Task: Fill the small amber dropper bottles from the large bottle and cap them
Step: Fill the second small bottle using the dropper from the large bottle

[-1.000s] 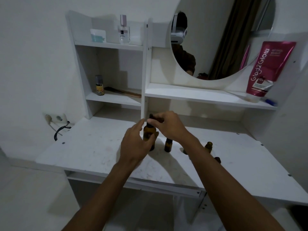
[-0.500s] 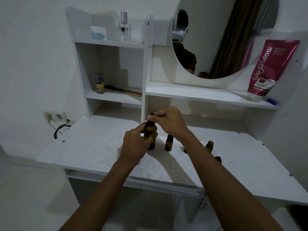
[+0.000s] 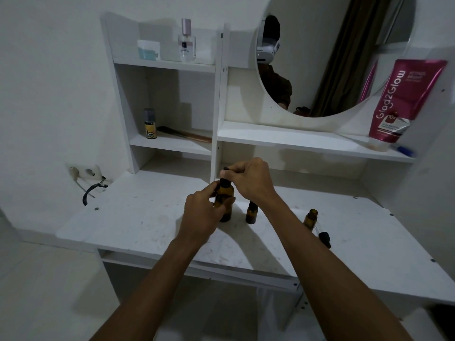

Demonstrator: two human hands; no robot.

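The large amber bottle (image 3: 226, 196) stands upright on the white desk (image 3: 138, 217). My left hand (image 3: 203, 212) grips its body from the left. My right hand (image 3: 250, 178) pinches the black dropper cap (image 3: 224, 171) at the bottle's top. Just right of it stands a small amber bottle (image 3: 251, 214) with a black cap on. Farther right, a second small amber bottle (image 3: 310, 218) stands uncapped, with a loose black dropper cap (image 3: 324, 238) lying in front of it.
White shelves rise behind the desk, holding a yellow-labelled bottle (image 3: 150, 124), a comb (image 3: 184, 136), a perfume bottle (image 3: 187, 43) and a pink tube (image 3: 403, 99). A round mirror (image 3: 332, 52) hangs above. A wall socket with a black cable (image 3: 92, 188) sits at left.
My right hand has risen slightly at the large bottle's top while the left hand keeps its grip on the body. The view shifted a little.
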